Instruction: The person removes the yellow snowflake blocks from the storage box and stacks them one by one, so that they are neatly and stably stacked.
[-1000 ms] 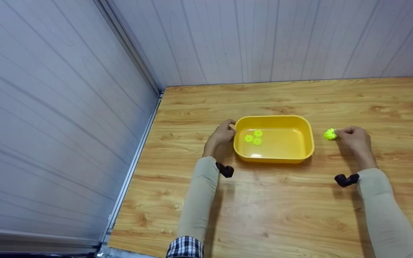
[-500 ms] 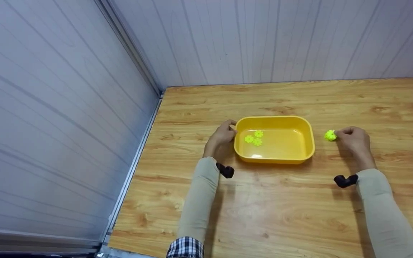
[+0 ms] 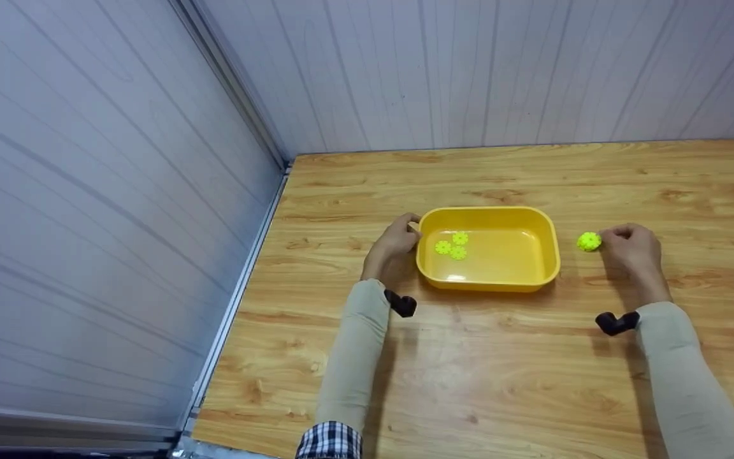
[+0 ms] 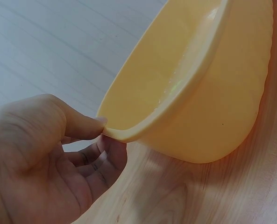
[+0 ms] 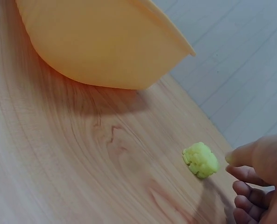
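My left hand (image 3: 397,237) grips the rim of a yellow plastic basin (image 3: 488,280) at its left end, thumb above and fingers beneath, as the left wrist view shows. Three neon-yellow flower-shaped discs (image 3: 458,253) lie flat in the left part of the basin. On the wooden table, right of the basin, sits a small bumpy clump (image 5: 201,160) of the same colour, with notched edges like the discs. My right hand (image 3: 634,248) is just to its right, fingers loosely curled. A narrow gap shows between the thumb tip and the clump in the right wrist view.
The wood-grain table (image 3: 501,370) runs back to a pale panelled wall (image 3: 456,76). Another panel (image 3: 106,210) with a metal track stands along the left side. Black wrist mounts (image 3: 615,323) stick out from both sleeves.
My right fingers have turned the clump slightly, then let go and drawn back a little to the right. The left hand and basin have stayed in place.
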Demonstrator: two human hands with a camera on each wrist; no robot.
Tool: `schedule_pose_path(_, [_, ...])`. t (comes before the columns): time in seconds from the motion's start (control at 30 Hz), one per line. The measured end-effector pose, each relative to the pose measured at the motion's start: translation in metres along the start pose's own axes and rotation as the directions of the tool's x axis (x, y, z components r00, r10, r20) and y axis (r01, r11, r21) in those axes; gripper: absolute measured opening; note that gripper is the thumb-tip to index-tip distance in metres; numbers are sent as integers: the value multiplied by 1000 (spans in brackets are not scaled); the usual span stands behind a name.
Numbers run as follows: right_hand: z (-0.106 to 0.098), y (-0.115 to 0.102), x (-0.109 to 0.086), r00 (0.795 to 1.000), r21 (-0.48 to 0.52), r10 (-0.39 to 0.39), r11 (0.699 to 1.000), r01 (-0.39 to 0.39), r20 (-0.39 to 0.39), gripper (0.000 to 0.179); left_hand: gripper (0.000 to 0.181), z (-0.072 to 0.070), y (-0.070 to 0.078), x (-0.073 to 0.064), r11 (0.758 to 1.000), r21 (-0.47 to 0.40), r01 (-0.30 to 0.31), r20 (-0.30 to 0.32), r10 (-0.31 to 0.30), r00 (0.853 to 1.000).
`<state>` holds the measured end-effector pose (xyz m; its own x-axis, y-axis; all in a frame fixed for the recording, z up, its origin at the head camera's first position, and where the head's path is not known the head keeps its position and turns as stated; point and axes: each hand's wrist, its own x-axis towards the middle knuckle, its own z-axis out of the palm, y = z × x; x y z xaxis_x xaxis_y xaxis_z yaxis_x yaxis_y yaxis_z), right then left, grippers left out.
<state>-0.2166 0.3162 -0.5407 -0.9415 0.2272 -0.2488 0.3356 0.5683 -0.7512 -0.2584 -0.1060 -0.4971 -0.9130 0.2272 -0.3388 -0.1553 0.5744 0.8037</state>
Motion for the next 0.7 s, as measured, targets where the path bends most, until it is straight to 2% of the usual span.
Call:
schedule_pose_path(0.27, [0,-11,-1,999,14,-18,1000,18,-29,64,36,0,0,0,999,-28,25,3,-25,1000])
schedule_pose_path(0.37, [2,-19,-3,999,51,-24,998,26,-34,63,36,0,-1,0,999,-25,31,0,-31,1000])
schedule_pose_path(0.6, [11,-37,-8,995,75,-81,994,85,-53,66,35,0,0,-2,999,41,-7,-7,7,1000])
schedule_pose_path(0.7, [15,-44,-9,993,92,-112,989,116,-48,67,34,0,0,-2,999,48,1,-7,0,1000])
